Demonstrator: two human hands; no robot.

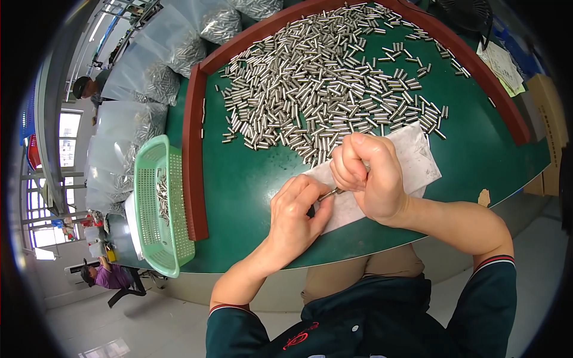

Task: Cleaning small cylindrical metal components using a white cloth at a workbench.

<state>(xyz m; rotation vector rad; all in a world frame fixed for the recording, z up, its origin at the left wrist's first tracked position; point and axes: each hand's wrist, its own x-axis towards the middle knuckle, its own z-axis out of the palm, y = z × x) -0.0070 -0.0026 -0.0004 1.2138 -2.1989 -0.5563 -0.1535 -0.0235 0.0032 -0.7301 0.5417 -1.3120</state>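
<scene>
My left hand (296, 210) is closed above the near edge of the table, thumb and fingers pinching a small metal cylinder (325, 196). Just to its right, my right hand (373, 173) is curled into a fist, with a thin metal end at its lower left close to the left fingertips. What the fist wraps round is hidden. Under both hands lies a white cloth (418, 156), smudged with grey. A broad heap of short shiny metal cylinders (322, 77) spreads over the green table (239, 203) beyond my hands.
A dark red raised border (196, 161) fences the heap. Left of it stands a light green basket (173, 238) with some cylinders inside. Clear plastic bags (158, 83) of metal parts line the far left. Cardboard (546, 107) stands at right. Two people are farther off at left.
</scene>
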